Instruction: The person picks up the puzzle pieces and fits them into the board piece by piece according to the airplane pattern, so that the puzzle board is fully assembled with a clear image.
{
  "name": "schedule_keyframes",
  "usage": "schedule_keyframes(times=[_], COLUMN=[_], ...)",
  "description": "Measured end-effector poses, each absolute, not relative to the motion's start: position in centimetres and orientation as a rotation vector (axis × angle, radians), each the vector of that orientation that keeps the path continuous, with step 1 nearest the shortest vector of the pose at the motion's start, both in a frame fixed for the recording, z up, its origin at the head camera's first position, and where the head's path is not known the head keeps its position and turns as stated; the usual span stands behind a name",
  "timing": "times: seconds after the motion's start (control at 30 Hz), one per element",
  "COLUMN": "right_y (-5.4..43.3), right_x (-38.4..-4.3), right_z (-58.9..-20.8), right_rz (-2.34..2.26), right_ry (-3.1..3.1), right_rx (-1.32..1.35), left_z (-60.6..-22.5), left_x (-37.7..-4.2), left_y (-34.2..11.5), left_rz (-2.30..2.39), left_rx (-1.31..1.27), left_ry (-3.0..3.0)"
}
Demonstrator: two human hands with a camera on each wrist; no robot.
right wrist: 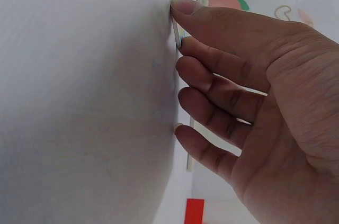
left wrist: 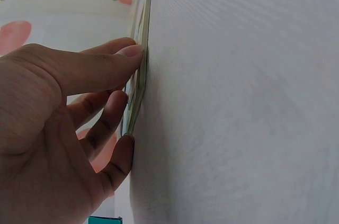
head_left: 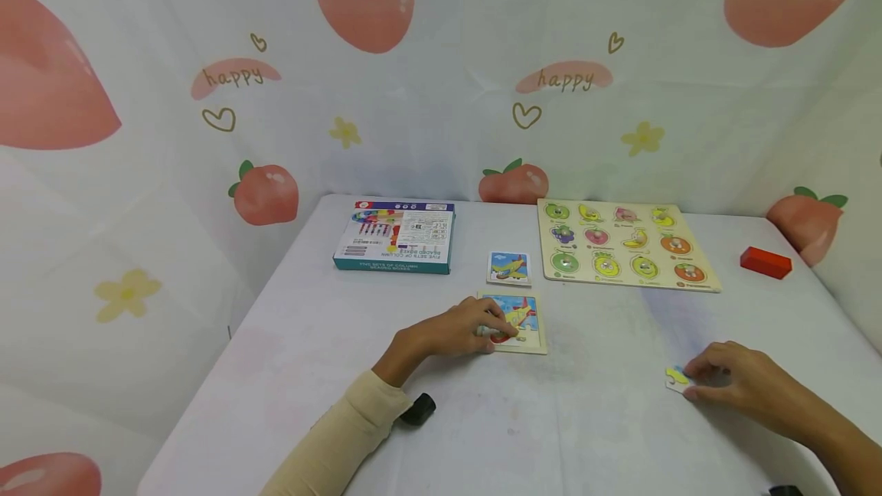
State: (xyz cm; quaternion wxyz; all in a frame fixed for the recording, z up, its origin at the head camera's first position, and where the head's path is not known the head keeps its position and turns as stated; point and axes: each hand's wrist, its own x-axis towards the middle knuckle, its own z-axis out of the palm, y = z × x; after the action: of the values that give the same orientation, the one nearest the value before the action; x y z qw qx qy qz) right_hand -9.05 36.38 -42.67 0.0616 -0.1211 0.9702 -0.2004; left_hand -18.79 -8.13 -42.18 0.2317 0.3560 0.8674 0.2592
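Note:
A small wooden jigsaw puzzle board (head_left: pixel 543 327) with a yellow and red airplane picture lies on the white table. My left hand (head_left: pixel 468 326) is over its left side; in the left wrist view, the thumb (left wrist: pixel 114 68) and bent fingers grip the board's edge (left wrist: pixel 143 70). Part of the picture is hidden under that hand. Off to the right, my right hand (head_left: pixel 740 381) pinches a jigsaw puzzle piece (head_left: pixel 677 380), partly yellow, between thumb and index finger. Seen edge-on in the right wrist view, the piece (right wrist: pixel 176 20) is tilted close to the table. The other right fingers (right wrist: pixel 204 110) are loosely bent.
Behind the puzzle board lies an airplane picture card (head_left: pixel 509 268). A teal-edged box (head_left: pixel 396 239) stands at the back left. A wooden fruit knob puzzle (head_left: pixel 620 243) lies at the back, with a red block (head_left: pixel 766 262) to its right. A printed curtain (head_left: pixel 427 98) hangs behind.

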Motion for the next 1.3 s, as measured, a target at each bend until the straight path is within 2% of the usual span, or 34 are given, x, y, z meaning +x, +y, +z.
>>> schedule_keyframes(times=[0.6,1.3], right_y=[35.2,28.3], right_x=[-9.6,-13.0], right_z=[-42.1,-41.3], right_rz=[-0.575,-0.602], right_ry=[2.929,2.944], right_rx=[-0.306,-0.595], left_z=[-42.2,-42.4], left_x=[-18.8,-18.9], left_y=[-8.2,-8.2], left_rz=[0.709,0.736], left_rx=[0.96,0.989], left_ry=[2.389,2.379])
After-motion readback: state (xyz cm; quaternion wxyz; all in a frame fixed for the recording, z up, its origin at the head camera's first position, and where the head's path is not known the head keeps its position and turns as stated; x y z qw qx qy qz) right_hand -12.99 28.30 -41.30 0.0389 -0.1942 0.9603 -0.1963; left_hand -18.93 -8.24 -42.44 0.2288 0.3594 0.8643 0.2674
